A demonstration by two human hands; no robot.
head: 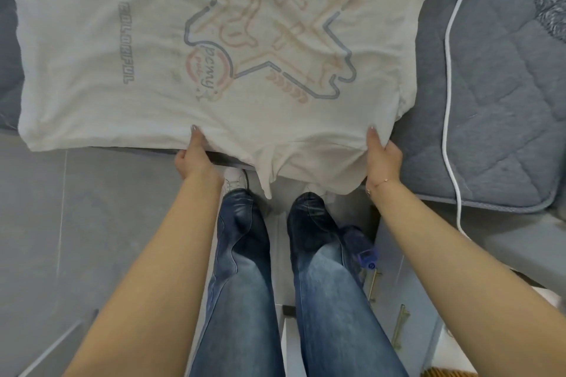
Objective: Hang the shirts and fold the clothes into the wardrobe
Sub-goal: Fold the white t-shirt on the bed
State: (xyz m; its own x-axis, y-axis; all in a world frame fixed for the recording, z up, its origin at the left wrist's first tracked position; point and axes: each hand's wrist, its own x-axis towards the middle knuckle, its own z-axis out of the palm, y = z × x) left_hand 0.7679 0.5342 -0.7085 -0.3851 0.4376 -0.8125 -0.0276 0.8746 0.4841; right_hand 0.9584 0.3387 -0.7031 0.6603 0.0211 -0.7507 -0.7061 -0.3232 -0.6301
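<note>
Gripping the near edge of a white T-shirt [153, 40], both hands sit mid-frame. Left hand [196, 159], center-left, pinches the fabric with thumb on top and fingers curled under the hem. Right hand [382, 156], center-right, does the same, thumb on the cloth, fingers wrapped beneath; thin bracelet [379, 184] on that wrist. Shirt fills the upper half of the frame, spread mostly flat on a grey quilted mattress [505, 101], faded print showing through, near edge hanging off the bed edge between the hands. White cable [448, 70] runs down the mattress at right, apart from the shirt. Blue jeans [245, 285] and dark shoes in lower center, grey tiled floor [61, 223] at left.
</note>
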